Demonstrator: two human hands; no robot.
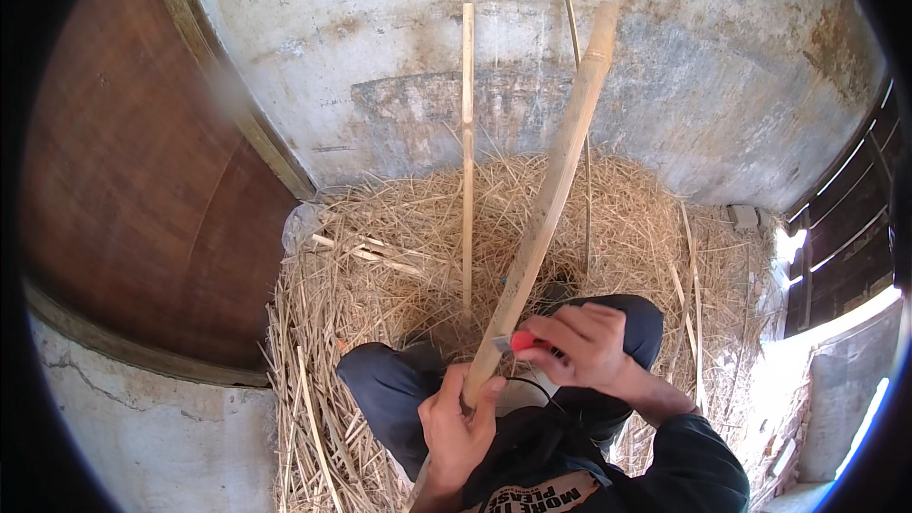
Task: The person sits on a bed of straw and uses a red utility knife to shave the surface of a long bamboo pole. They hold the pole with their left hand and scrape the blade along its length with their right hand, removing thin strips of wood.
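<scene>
My left hand (458, 423) grips the lower end of a thick bamboo pole (551, 195) that slants up and to the right toward the wall. Against the pole near its lower end, my right hand (581, 347) holds a knife with a red handle (523, 339), its blade touching the bamboo. My knees in dark trousers (380, 385) are bent on either side of the pole. Two thin bamboo strips, one pale strip (467, 152) and another thinner strip (579, 66), lean upright against the wall behind it.
A heap of dry straw (380, 266) covers the ground in front of me. A stained concrete wall (722, 66) rises behind it, a brown wooden door (133, 190) stands at the left, and a dark barred gate (845, 228) is at the right.
</scene>
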